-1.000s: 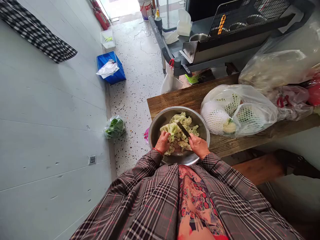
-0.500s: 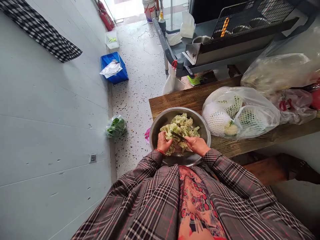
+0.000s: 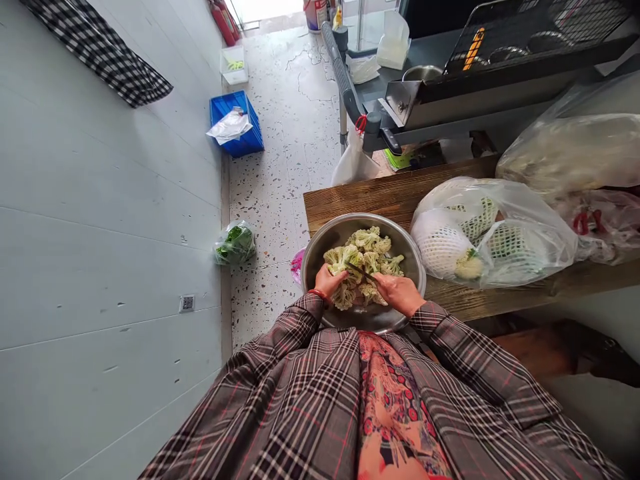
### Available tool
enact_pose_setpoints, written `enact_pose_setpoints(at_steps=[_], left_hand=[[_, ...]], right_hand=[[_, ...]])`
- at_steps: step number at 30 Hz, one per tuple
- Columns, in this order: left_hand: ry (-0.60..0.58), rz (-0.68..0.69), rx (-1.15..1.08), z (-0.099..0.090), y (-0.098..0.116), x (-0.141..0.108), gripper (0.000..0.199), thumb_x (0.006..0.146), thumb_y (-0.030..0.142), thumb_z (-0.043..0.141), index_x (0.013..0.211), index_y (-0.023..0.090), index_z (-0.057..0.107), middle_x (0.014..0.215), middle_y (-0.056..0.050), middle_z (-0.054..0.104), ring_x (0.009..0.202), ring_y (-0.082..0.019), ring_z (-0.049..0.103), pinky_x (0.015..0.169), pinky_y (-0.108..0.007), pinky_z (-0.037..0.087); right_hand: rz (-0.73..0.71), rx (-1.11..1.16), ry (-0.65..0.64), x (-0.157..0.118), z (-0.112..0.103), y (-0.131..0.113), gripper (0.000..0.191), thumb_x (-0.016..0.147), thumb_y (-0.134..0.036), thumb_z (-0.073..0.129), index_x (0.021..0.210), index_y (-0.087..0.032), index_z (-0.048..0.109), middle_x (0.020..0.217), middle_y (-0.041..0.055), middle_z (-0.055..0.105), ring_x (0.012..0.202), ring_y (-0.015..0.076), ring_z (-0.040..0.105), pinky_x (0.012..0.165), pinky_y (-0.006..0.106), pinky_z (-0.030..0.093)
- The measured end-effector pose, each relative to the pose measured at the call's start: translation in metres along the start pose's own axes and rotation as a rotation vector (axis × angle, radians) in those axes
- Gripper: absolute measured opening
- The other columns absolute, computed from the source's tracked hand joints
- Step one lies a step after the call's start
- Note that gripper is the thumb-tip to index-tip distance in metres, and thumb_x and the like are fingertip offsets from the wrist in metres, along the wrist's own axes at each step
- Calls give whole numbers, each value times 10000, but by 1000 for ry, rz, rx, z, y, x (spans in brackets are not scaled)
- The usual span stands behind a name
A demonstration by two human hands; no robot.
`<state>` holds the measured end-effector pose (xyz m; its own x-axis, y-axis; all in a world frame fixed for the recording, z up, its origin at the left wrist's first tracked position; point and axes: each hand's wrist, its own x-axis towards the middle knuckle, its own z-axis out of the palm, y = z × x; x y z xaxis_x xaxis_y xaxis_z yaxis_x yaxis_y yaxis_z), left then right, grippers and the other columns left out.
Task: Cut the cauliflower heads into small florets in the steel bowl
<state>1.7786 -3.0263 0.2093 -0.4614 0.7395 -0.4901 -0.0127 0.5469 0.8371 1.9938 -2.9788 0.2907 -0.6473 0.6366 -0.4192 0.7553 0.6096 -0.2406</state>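
Observation:
In front of me a steel bowl (image 3: 415, 261) rests on the wooden bench and holds several pieces of cauliflower (image 3: 369, 239). My left hand (image 3: 329, 281) is closed around a cauliflower piece (image 3: 341, 256) over the bowl's left side. The handle of a knife is in my right hand (image 3: 400, 292), also closed. The dark knife blade (image 3: 361, 271) points left and reaches the piece in my left hand. My right fingers hide the handle.
A clear bag of net-wrapped cauliflowers (image 3: 493, 233) lies on the wooden bench (image 3: 350, 198), right of the bowl. Leafy greens in a bag (image 3: 235, 244) and a blue crate (image 3: 250, 130) stand on the floor by the wall. A grey cart (image 3: 345, 80) stands beyond the bench.
The view has shifted slightly, so the surroundings sit a little differently in it. Both hands keep their hold, and the blade stays at the cauliflower piece.

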Motion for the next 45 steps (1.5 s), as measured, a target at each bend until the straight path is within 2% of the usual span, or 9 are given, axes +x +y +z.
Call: enact_pose_setpoints(at_steps=[3,6,16,23,27,31,36,41,45], left_hand=[[-36,70,86,-1,-4,-2,346,523,293,796,720,182,535,640,59,538,612,-97,475,607,-226,371],[-41,124,155,-2,-4,-5,348,531,297,778,725,186,511,628,80,494,590,-83,423,595,-216,343],[-54,187,211,-4,3,-9,353,550,275,755,744,196,472,639,85,457,605,-91,395,607,-226,320],[-95,224,236,-5,-6,-4,340,546,262,735,747,198,469,661,78,455,628,-93,392,616,-222,318],[-78,249,273,-9,-6,-1,321,548,259,723,758,199,488,667,71,464,631,-98,398,616,-226,325],[-96,292,270,-13,-8,1,316,566,288,716,757,198,481,680,66,475,642,-101,412,629,-228,346],[-127,269,278,-14,-11,-1,319,584,312,710,765,203,471,675,66,465,646,-106,418,638,-233,355],[-126,278,307,-13,-6,-6,331,558,296,713,755,205,463,703,63,493,679,-114,437,673,-241,366],[-155,256,243,-15,-2,-9,366,538,320,733,777,205,481,692,69,495,668,-113,443,660,-238,369]], right_hand=[[4,34,35,0,5,3,357,1006,-329,283,1242,-219,527,1077,60,711,945,172,662,676,234,387],[12,33,11,2,9,1,331,997,-312,302,1218,-215,530,1052,58,714,929,173,664,670,238,384],[32,47,-68,3,6,-10,294,983,-285,337,1195,-200,522,976,72,718,869,180,671,661,246,383],[81,100,-39,31,6,-30,317,988,-303,315,1210,-201,517,1036,85,706,912,198,661,694,260,405],[93,130,-19,43,4,-37,310,990,-315,310,1194,-215,521,1042,74,706,923,195,659,705,259,409],[89,151,-16,30,6,-31,301,986,-301,322,1168,-201,539,1040,80,704,938,193,655,738,258,410],[75,185,-48,11,11,-18,274,970,-295,368,1128,-201,571,1010,74,706,930,187,657,752,245,408],[106,242,-19,26,18,-29,301,972,-290,352,1161,-190,564,1044,106,695,940,198,651,763,261,415],[111,323,27,31,23,-30,284,957,-286,377,1107,-178,592,1011,105,697,908,191,651,760,256,424]])
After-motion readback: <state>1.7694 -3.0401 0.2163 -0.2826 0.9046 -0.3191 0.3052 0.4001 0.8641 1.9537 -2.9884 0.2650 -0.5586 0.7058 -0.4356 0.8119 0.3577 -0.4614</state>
